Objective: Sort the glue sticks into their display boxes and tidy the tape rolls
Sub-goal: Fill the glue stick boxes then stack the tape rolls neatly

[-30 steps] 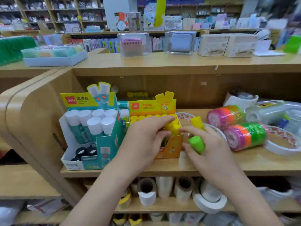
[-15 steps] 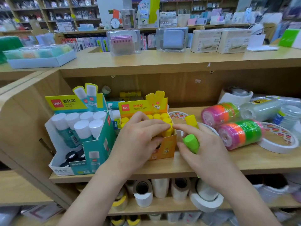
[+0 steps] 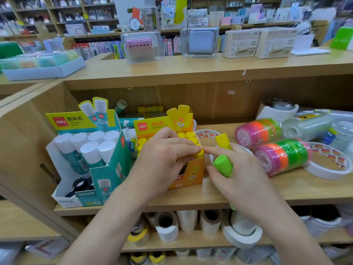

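On the wooden shelf (image 3: pixel 286 190), a yellow display box (image 3: pixel 191 175), open on top, filled with yellow-capped glue sticks (image 3: pixel 183 135), all upright, long axes vertical, caps up.

Over the box's front right corner, the left hand (image 3: pixel 162 165): fingers curled, fingertips pinching the cap of the corner glue stick (image 3: pixel 200 154), itself upright in the box like the rest.

Just right of the box, the right hand (image 3: pixel 240 180), fingers wrapped round a green glue stick (image 3: pixel 223 165). Long axis steeply tilted, capped end up and leaning toward the box, a bit of green showing below the hand. In the same hand, farther back, a loose yellow glue stick (image 3: pixel 223 142), long axis tilted, upper end pointing up and toward the box's back corner. Right index finger stretched out straight, tip meeting the left fingertips at the box's corner.

Just left of the box, a teal display box (image 3: pixel 107 175) with white-capped glue sticks (image 3: pixel 91 150), also upright, caps up.

Right of the box, beyond the right hand, neon tape packs (image 3: pixel 282 157) on their sides, long axes roughly left to right. Farther right again, a white tape roll (image 3: pixel 328 167) lying flat.
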Available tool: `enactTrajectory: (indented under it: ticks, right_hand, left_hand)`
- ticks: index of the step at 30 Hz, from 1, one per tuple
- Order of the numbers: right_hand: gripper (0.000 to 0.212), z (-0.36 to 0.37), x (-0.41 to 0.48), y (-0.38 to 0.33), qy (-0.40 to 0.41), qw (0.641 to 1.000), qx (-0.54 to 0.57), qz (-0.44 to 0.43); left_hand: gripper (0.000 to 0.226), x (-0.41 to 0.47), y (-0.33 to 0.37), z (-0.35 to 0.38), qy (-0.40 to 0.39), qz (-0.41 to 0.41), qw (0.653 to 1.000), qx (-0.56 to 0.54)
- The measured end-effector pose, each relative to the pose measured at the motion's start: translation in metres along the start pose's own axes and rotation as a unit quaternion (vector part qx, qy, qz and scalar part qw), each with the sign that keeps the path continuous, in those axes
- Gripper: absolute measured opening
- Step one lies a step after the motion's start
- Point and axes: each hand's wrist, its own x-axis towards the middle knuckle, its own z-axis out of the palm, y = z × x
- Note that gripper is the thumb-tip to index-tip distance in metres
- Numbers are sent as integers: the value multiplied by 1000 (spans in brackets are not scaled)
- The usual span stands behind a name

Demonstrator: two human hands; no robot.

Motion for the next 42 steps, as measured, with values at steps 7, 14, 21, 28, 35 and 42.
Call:
enactTrajectory:
  ticks: [7, 14, 21, 28, 35, 42]
  right_hand:
    - [45, -1, -4, -2, 18, 1000, -2, -19]
    - [42, -5, -5, -4, 7, 999, -26, -24]
    - [45, -3, -6, -7, 0, 1000, -4, -23]
    - [29, -12, -11, -15, -31, 986, 163, -11]
    - [22, -11, -11, -29, -83, 973, 208, -54]
    - [48, -28, -13, -29, -86, 948, 305, 15]
  left_hand:
    - [14, 9, 2, -12, -59, -30, 998, 6]
    - [38, 21, 12, -23, -158, -37, 986, 48]
    - [60, 6, 13, -25, -168, -37, 983, 59]
    - [28, 11, 22, -31, -69, -194, 973, -104]
    - [23, 15, 42, -37, -93, -242, 910, -325]
    - [20, 8, 33, -56, 180, -227, 925, -248]
